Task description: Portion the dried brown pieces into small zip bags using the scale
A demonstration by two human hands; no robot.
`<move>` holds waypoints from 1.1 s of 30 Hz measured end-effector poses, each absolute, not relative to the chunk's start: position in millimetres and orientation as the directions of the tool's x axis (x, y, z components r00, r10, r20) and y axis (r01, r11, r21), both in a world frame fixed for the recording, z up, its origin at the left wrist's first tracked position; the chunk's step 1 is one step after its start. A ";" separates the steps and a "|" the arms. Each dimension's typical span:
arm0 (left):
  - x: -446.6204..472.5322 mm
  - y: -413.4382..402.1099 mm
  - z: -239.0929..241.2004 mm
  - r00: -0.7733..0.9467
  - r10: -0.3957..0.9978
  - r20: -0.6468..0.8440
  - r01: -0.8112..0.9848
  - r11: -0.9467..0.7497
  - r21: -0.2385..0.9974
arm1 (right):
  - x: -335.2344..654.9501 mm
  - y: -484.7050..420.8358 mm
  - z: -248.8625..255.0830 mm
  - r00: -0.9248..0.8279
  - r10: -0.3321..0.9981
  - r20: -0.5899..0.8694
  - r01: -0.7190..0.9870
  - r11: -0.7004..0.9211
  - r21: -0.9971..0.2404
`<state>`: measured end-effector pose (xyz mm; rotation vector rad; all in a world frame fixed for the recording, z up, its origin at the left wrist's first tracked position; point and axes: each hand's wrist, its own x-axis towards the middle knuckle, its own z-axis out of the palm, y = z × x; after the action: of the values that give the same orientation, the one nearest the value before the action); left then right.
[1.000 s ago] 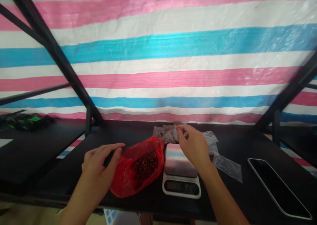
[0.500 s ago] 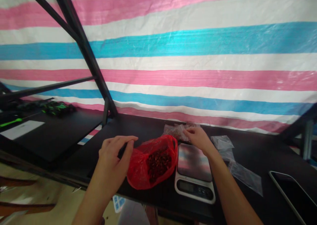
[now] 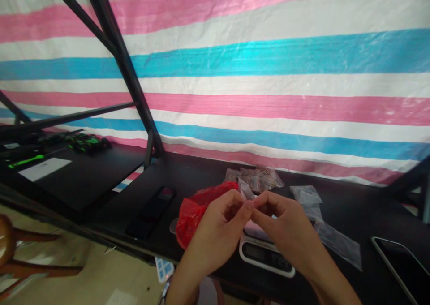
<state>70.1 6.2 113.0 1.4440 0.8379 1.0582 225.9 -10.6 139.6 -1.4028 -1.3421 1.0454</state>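
My left hand (image 3: 220, 226) and my right hand (image 3: 285, 226) meet above the white kitchen scale (image 3: 265, 255), fingertips pinched together on a small clear plastic bag (image 3: 246, 191) that sticks up between them. A red plastic bag (image 3: 195, 211) with dark contents lies on the black table (image 3: 188, 175) just left of my left hand, partly hidden by it. Behind the hands lie several small filled clear bags (image 3: 257, 177). The scale's platform is mostly covered by my hands.
Empty clear bags (image 3: 322, 224) lie right of the scale. A phone (image 3: 401, 267) rests at the right edge, a dark phone (image 3: 151, 211) left of the red bag. Black frame posts (image 3: 124, 63) rise at left. A neighbouring table (image 3: 67, 179) holds green-black items (image 3: 82, 141) and paper (image 3: 45, 168).
My left hand left the red bag and moved right; my right hand pulled back from the filled bags. Both now pinch a small clear bag over the scale. The dark phone is uncovered.
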 end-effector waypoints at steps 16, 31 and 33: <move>60.0 10.6 119.4 0.373 0.903 0.215 0.110 -0.273 0.956 | 230.1 2.6 120.2 -0.157 0.985 -0.078 -0.211 -0.111 -0.971; 19.8 16.0 113.8 0.343 0.904 0.255 0.174 -0.328 0.929 | 218.3 17.1 100.4 -0.040 0.987 -0.156 -0.112 -0.159 -0.981; 10.1 20.6 111.8 0.329 0.912 0.244 0.252 -0.334 0.908 | 213.7 21.2 95.2 -0.055 0.985 -0.162 -0.117 -0.167 -0.979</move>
<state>10.1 20.6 111.8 1.7865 1.0378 1.0292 213.7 21.2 95.2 -1.2154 -1.0684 1.4188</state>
